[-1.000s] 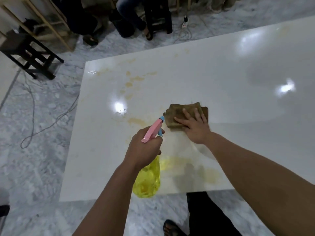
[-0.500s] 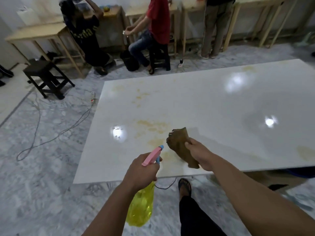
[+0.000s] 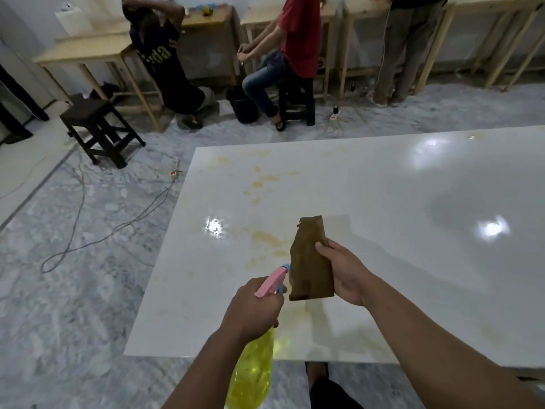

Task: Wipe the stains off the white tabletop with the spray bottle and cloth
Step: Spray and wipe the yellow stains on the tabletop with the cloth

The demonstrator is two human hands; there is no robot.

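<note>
The white tabletop (image 3: 383, 208) carries yellowish stains (image 3: 267, 238) near its left middle and fainter ones (image 3: 262, 180) farther back. My left hand (image 3: 253, 308) grips a yellow spray bottle (image 3: 253, 370) with a pink and blue head, its nozzle pointing at the cloth. My right hand (image 3: 343, 271) holds a brown cloth (image 3: 309, 261) up off the table, hanging flat and upright just right of the nozzle.
A dark stool (image 3: 97, 126) stands on the marble floor at left, with cables and a power strip (image 3: 174, 169) near the table's far left corner. Three people (image 3: 298, 39) are at wooden benches along the back wall. My foot (image 3: 317, 371) shows below the near edge.
My right hand lifted the cloth off the table and now holds it upright in front of the nozzle. The view has tilted up, so the back of the room shows.
</note>
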